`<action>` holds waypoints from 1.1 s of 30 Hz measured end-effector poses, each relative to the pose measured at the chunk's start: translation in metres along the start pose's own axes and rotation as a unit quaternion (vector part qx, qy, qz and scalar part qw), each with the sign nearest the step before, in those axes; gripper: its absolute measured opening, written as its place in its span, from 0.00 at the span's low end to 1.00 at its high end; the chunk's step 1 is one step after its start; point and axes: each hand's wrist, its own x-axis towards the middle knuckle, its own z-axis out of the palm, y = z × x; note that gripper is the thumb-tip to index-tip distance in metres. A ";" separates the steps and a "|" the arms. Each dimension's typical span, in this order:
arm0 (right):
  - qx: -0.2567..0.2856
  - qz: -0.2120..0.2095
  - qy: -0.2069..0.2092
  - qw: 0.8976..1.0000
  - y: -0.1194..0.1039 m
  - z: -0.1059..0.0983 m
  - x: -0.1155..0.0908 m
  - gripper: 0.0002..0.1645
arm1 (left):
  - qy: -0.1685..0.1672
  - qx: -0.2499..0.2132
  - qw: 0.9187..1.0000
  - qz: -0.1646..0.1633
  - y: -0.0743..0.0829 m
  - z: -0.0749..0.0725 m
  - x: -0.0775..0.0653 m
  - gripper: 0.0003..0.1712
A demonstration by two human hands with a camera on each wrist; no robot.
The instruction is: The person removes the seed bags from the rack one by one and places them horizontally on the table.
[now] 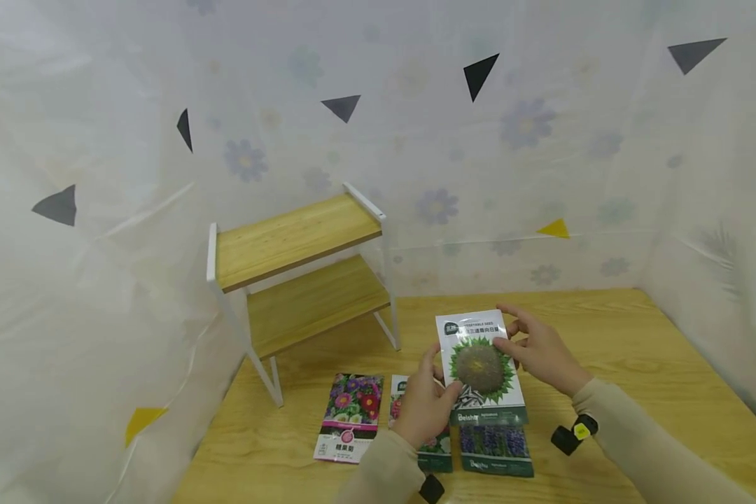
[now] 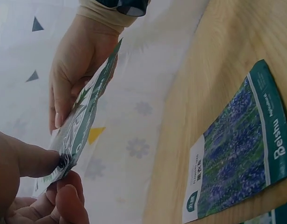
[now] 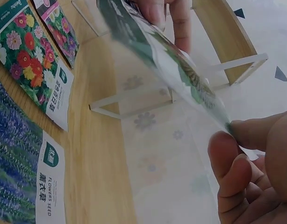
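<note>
A sunflower seed packet (image 1: 481, 367), white with a green band at its bottom, is held up above the table by both hands. My left hand (image 1: 423, 406) pinches its lower left edge, thumb on the front. At the upper right edge, my right hand (image 1: 542, 350) pinches it between thumb and fingers. Below it lies a purple-flower seed packet (image 1: 496, 451), its top hidden in the head view. Beside that, a mixed-flower packet (image 3: 33, 60) lies partly behind my left hand. Farther left is a pink-banded daisy packet (image 1: 349, 420).
A two-tier wooden shelf (image 1: 302, 238) with white metal legs stands at the back left of the wooden table (image 1: 592, 322). Plastic sheeting (image 1: 416, 154) with flower prints and triangular patches hangs behind and at the sides.
</note>
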 end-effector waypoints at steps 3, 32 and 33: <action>-0.003 0.009 0.002 1.000 0.006 -0.004 -0.004 0.38 | -0.006 -0.005 1.000 -0.008 -0.003 0.008 -0.001 0.39; 0.018 0.090 -0.011 0.996 0.037 -0.041 -0.025 0.41 | -0.061 0.286 0.945 0.148 -0.014 0.042 -0.010 0.38; 0.015 0.091 -0.010 0.996 0.038 -0.041 -0.025 0.40 | -0.062 0.296 0.941 0.150 -0.014 0.043 -0.010 0.37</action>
